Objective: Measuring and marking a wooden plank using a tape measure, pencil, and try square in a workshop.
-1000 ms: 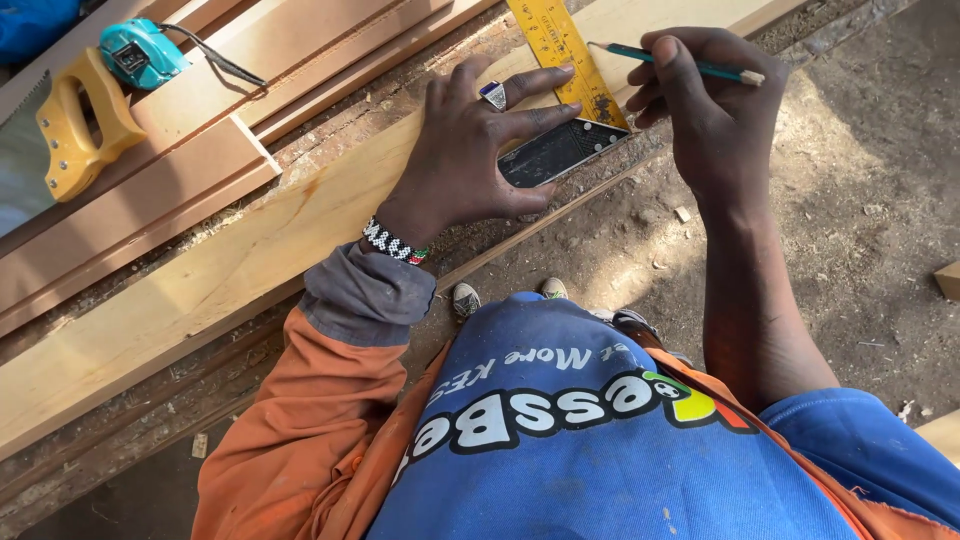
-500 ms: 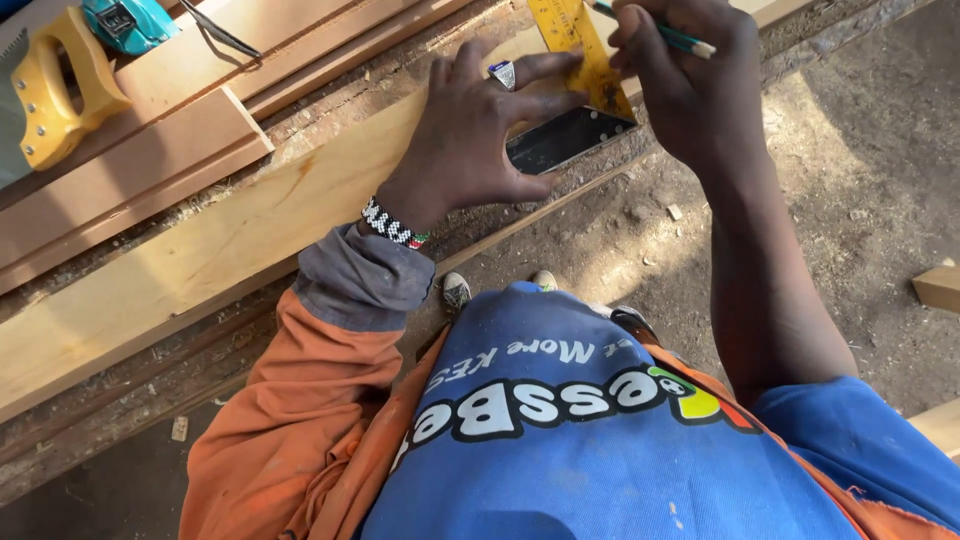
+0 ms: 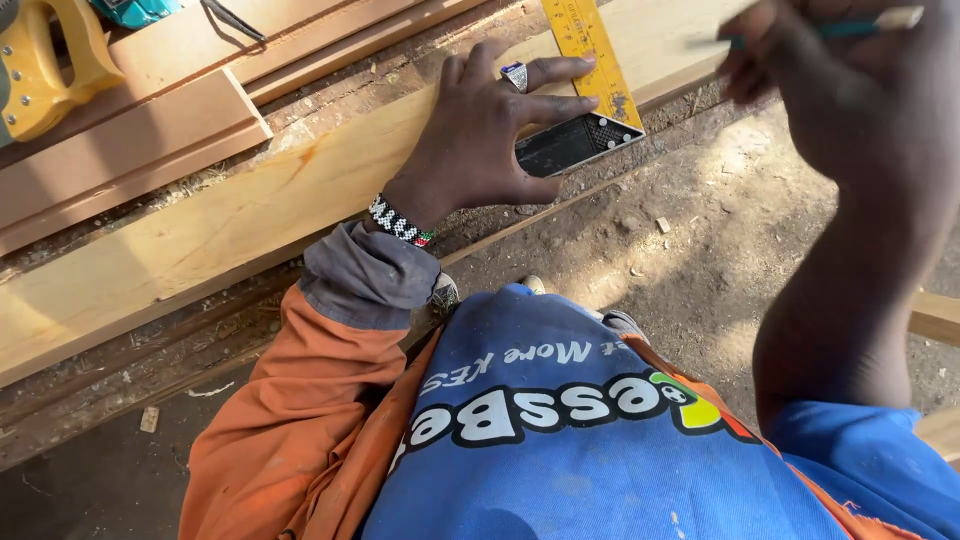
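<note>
Outdoor, bare dirt ground [image 3: 690,270] w/ debris, hard sunlight, sharp shadows; stacked brown boards [image 3: 130,150] upper left.

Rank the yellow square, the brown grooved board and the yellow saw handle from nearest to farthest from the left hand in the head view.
1. Yellow square: under the left hand fingertips, on its right.
2. Brown grooved board: to its left, beyond the pale plank.
3. Yellow saw handle: far left, at the frame's top corner.

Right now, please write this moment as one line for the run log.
left hand: pressing square on plank | right hand: raised, holding pencil | saw: lying aside
</note>
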